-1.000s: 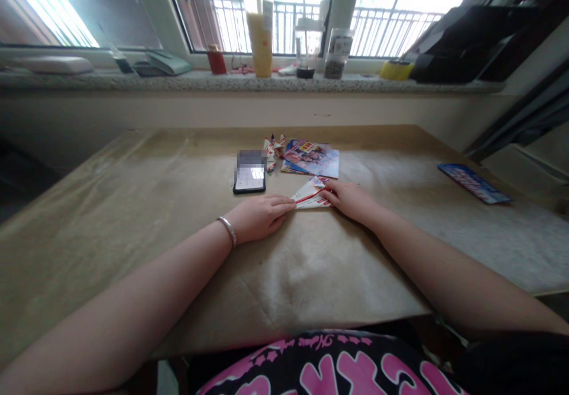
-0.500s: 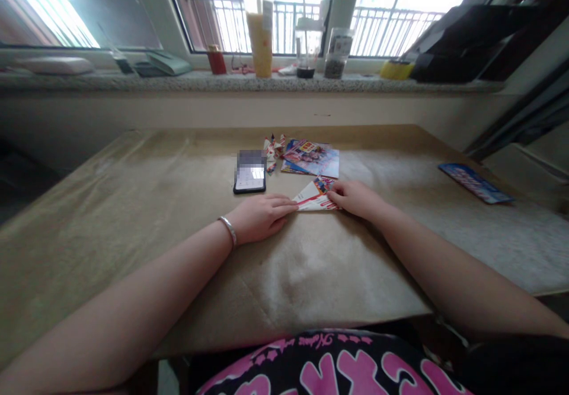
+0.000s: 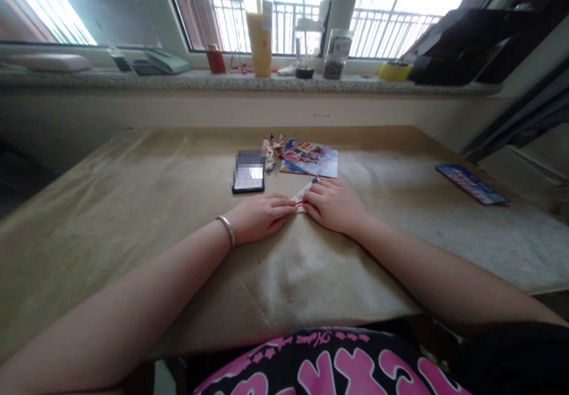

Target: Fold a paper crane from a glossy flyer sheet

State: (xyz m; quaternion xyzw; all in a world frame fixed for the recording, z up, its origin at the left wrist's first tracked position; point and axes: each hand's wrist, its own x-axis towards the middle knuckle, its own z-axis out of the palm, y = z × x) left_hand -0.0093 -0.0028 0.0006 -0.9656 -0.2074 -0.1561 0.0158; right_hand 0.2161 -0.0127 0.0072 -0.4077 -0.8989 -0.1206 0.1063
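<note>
A folded piece of white and red printed paper [image 3: 303,195] lies on the brown paper table cover [image 3: 155,205] in front of me. My left hand [image 3: 260,215], with a silver bracelet on the wrist, rests with fingers together, their tips pressing the paper's left corner. My right hand [image 3: 331,204] lies flat over most of the paper, fingers stretched toward the left hand. Only a small strip of the paper shows between the two hands.
A phone [image 3: 248,173] lies just beyond my left hand. Behind it are small folded paper shapes [image 3: 272,145] and a stack of colourful leaflets [image 3: 310,159]. Another blue leaflet [image 3: 471,183] lies far right. The window sill holds a tall drink cup [image 3: 259,28], jars and a black device.
My right hand slid left across the folded paper, from its right edge to cover most of it. The left hand stayed on the left corner.
</note>
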